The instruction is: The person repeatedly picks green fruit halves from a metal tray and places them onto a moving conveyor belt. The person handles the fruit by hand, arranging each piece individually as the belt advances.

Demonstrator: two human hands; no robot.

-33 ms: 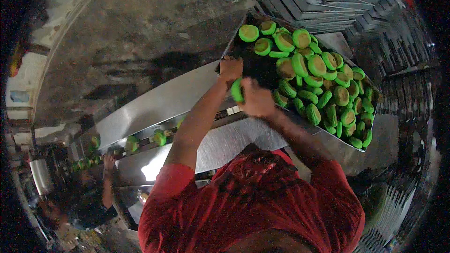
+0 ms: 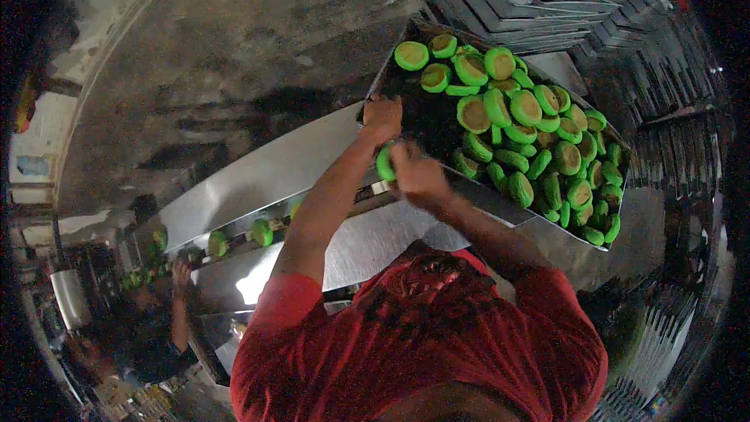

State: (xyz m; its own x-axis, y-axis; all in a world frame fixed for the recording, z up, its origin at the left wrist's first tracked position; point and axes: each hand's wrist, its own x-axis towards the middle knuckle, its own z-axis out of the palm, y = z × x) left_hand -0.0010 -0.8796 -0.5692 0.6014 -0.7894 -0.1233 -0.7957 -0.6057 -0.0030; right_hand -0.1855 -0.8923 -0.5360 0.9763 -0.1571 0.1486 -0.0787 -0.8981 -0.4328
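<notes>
My left hand (image 2: pixel 383 117) is closed on the near left side of a dark tray (image 2: pixel 428 119). The tray carries many round green buns (image 2: pixel 526 108) with brown flat faces, heaped toward its right side. Just below my left hand, my right hand (image 2: pixel 420 175), slightly blurred, has its fingers closed on one green bun (image 2: pixel 385 162). This bun hangs over the right end of a narrow channel in a steel conveyor (image 2: pixel 242 176). Part of its surface is hidden by my fingers.
Further left along the channel stand spaced green buns (image 2: pixel 262 232). A co-worker's hand (image 2: pixel 181 272) reaches to the channel at the lower left. Stacked metal trays (image 2: pixel 547 0) fill the upper right, and more racks (image 2: pixel 672 148) line the right side.
My right hand has shifted slightly down and left with the green bun, from the tray's edge to the conveyor channel. My left hand stays on the tray.
</notes>
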